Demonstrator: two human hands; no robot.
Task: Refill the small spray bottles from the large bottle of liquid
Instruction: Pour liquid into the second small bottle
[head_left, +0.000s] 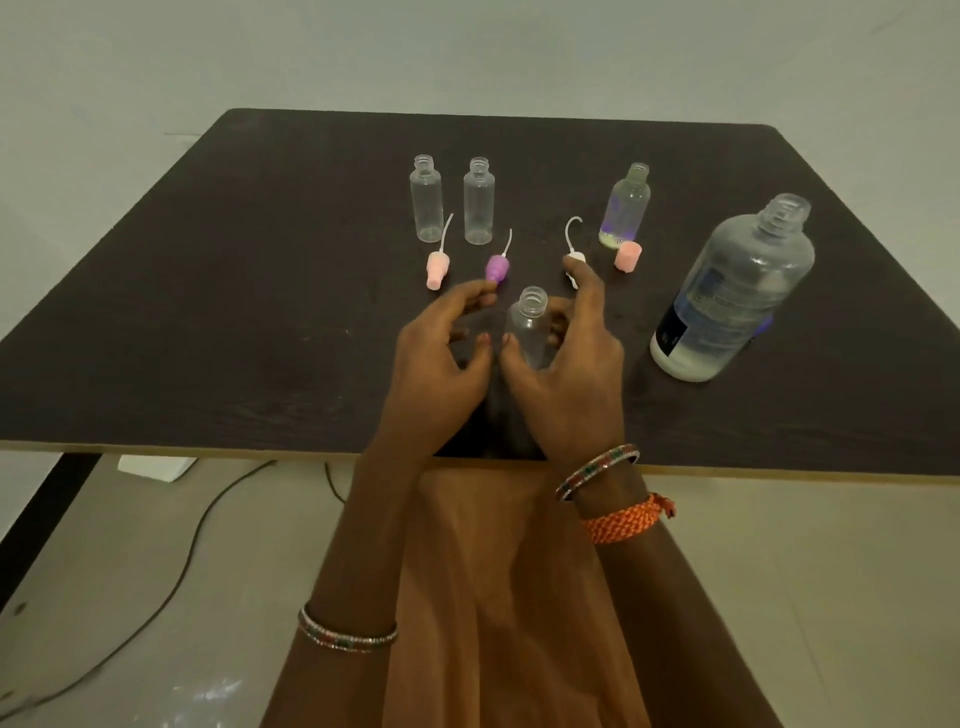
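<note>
Although all four small bottles stand uncapped on the dark table (260, 312), the refilling looks barely begun. Far back on the left, two clear bottles (427, 200) (478, 202) stand side by side and appear empty. A third small bottle (625, 207), further right, shows a pale layer at its base, so it may already hold a little liquid, though the dim light makes that hard to confirm. The fourth small bottle (528, 326) stands upright near the front edge, between the two hands, and seems empty as well.

The large bottle (736, 291) stands well to the right, its cap off, with only a low band of milky liquid at the bottom. Neither hand is on it, so no pouring is under way.

The left hand (441, 358) hovers just beside the front bottle with fingers loosely curled and holding nothing; its fingertips are close to the purple spray top (497, 268). The right hand (569, 364) cups the front bottle from the right, fingers bent round its far side and thumb near the front. A pink spray top (436, 267), a white spray top (574, 254) and a pink cap (627, 255) lie loose on the table.

Left to do, by my reading: fill at least three bottles, then refit every spray top.
</note>
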